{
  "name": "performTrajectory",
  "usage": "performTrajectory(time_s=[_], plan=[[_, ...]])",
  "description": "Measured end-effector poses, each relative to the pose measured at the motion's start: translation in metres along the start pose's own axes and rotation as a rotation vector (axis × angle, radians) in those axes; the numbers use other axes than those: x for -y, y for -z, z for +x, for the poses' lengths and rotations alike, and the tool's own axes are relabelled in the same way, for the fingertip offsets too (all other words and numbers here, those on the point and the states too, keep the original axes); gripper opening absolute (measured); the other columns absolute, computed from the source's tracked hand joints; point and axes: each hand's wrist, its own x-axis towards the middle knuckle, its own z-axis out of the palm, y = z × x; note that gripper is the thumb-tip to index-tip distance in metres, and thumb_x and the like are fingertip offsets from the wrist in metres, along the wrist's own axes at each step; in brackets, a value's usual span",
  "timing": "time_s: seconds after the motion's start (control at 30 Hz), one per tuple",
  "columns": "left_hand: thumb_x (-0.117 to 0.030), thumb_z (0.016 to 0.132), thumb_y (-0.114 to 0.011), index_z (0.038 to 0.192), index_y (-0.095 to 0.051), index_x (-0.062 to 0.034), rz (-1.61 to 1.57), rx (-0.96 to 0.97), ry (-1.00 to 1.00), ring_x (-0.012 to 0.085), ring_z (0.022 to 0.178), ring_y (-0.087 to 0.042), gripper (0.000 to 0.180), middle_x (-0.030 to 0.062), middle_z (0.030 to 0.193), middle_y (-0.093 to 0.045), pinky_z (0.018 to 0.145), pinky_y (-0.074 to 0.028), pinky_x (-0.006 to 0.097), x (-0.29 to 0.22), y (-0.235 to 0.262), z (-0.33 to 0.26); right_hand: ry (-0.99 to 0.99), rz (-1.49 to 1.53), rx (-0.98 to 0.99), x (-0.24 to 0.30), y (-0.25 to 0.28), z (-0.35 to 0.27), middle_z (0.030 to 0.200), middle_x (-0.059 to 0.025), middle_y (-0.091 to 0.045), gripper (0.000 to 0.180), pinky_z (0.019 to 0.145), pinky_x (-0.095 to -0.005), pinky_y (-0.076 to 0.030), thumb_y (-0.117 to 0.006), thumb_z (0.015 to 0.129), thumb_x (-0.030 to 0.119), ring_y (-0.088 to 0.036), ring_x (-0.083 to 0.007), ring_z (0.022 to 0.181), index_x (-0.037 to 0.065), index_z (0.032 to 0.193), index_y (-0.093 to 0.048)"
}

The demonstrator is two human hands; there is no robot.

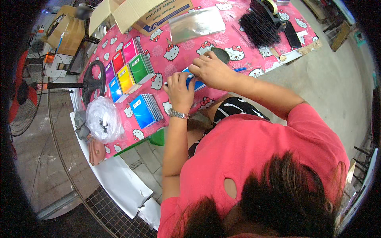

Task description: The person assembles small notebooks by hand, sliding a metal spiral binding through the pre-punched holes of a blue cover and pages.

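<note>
Red fan [18, 97]: seen at the far left edge, standing on the floor beside the table.
Clear bag [104, 119]: bunched on the table's left end, with dark small items inside; a pinkish pouch [96, 150] is laid just below it.
Tablecloth [178, 55]: pink, printed with white cartoon cats, spread over the whole table.
Notebook stacks: small spiral notebooks are set in a row, purple [109, 72], red [118, 60], pink [130, 49], green [139, 68], yellow [126, 78] and blue [115, 89]; a further blue stack [143, 110] is placed nearer the table edge.
Cardboard box [152, 14]: open, at the table's far side, with a silvery plastic sleeve [196, 24] laid just to its right.
Left hand [179, 92]: a metal watch is worn at the wrist; the fingers are curled closed on the near end of the blue notebook [197, 84].
Blue notebook: held over the tablecloth at the table's near edge, between both hands, mostly covered by them.
Right hand [212, 71]: laid over the notebook's far end, fingers bent and pressed on it.
Black combs [260, 28]: heaped at the table's right, near a tape dispenser [269, 8].
</note>
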Motion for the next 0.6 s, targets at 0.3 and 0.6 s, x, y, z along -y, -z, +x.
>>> performTrajectory(time_s=[0.3, 0.6], plan=[[-0.024, 0.078, -0.069, 0.103, -0.062, -0.0133, -0.027, 0.010, -0.002, 0.0279, 0.102, -0.050, 0.028, 0.0032, 0.102, -0.058, 0.086, -0.035, 0.047, -0.003, 0.002, 0.001, -0.171, 0.071, -0.047, 0.007, -0.017, -0.008, 0.094, -0.0071, -0.057, 0.021, 0.087, -0.0460, -0.038, -0.061, 0.081, 0.023, -0.057, -0.0246, 0.097, 0.010, 0.095, -0.055], [-0.025, 0.079, -0.069, 0.100, -0.063, -0.0134, -0.042, -0.017, -0.002, 0.0266, 0.101, -0.051, 0.025, 0.0029, 0.100, -0.059, 0.085, -0.035, 0.044, 0.000, 0.001, -0.001, -0.175, 0.118, -0.146, 0.011, -0.015, -0.010, 0.087, -0.0077, -0.058, 0.017, 0.089, -0.0482, -0.036, -0.064, 0.078, 0.020, -0.056, -0.0239, 0.093, 0.009, 0.089, -0.057]])
